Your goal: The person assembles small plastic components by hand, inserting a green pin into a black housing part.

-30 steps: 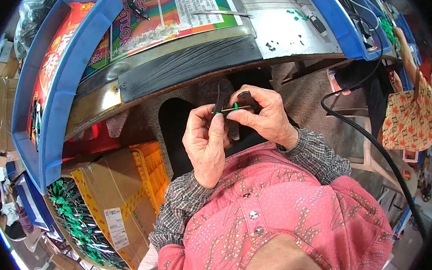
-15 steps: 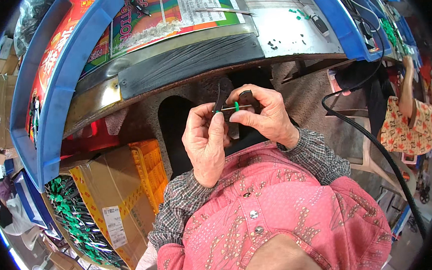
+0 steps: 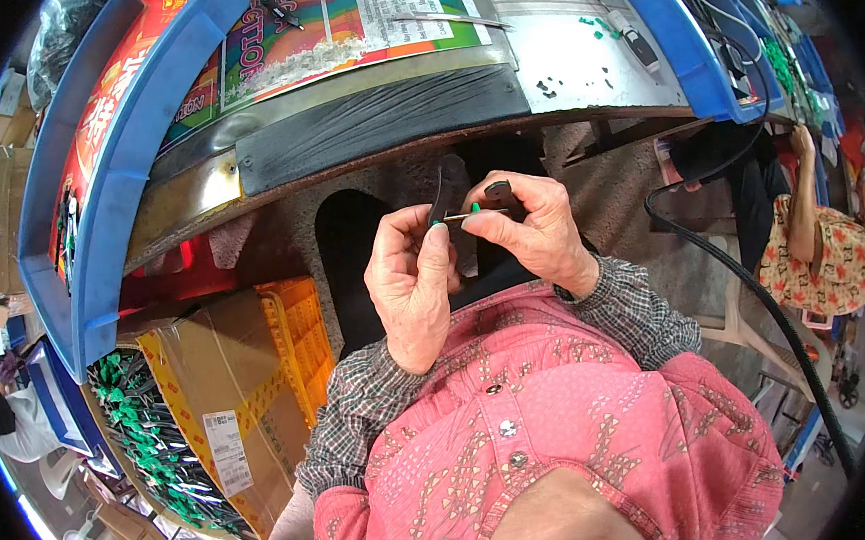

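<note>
Over my lap, just in front of the bench edge, both hands meet around a small black part with a thin metal rod (image 3: 459,217). My left hand (image 3: 406,290) pinches the curved black piece (image 3: 436,197) between thumb and fingers. A small green piece (image 3: 475,208) sits on the rod, partly behind the thumb of my right hand (image 3: 535,228). The fingers of that hand curl around a flat black piece (image 3: 499,193) with a small hole. How the black pieces join is hidden by my fingers.
The bench (image 3: 372,124) carries a pair of tweezers (image 3: 450,20), green and black bits, and a blue bin (image 3: 133,140) on the left. A carton (image 3: 231,394) of green-and-black parts stands at lower left beside an orange crate (image 3: 298,350). A black cable (image 3: 755,293) hangs at right.
My right thumb has shifted up over the green piece, so less of it shows. My left hand stays nearly still. At the right, a co-worker's arm and body have moved slightly.
</note>
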Available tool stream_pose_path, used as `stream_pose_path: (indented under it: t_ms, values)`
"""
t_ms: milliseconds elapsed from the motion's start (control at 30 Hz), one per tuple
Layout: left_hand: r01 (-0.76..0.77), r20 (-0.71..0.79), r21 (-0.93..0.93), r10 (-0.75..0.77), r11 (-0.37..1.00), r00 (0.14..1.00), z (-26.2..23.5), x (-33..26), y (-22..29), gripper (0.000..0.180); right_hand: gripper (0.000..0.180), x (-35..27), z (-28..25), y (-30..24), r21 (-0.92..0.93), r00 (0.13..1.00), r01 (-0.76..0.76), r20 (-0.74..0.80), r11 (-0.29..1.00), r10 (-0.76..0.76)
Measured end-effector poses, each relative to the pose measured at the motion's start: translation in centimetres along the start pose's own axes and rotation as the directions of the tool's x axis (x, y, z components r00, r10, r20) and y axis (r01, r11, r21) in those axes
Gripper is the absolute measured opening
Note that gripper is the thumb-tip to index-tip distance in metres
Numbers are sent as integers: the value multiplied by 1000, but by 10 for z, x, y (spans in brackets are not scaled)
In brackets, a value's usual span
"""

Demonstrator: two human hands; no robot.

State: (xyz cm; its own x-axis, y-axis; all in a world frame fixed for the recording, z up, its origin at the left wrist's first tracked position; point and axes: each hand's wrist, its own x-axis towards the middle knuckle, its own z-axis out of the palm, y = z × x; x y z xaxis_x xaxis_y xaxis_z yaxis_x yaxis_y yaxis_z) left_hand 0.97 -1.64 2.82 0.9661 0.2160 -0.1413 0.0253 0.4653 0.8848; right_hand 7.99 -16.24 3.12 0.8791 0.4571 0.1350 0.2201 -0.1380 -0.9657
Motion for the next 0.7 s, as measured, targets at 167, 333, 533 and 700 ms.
stream_pose_path:
  t_ms: [167,333,533,700]
  values:
    - [2,-7,10,-2,1000,1000,-1,0,-1,17,19,0,4,-7,115,999,-44,-17,992,46]
    - [6,2,-13,-6,1000,1000,-1,-1,0,17,18,-1,2,-3,42,999,-39,-14,998,40]
    - [2,5,4,-3,1000,1000,-4,0,-2,18,15,0,4,-9,130,997,-61,-38,990,66]
    - [-4,15,-18,4,1000,1000,-1,-3,3,19,16,-2,-1,-5,294,987,-157,36,943,154]
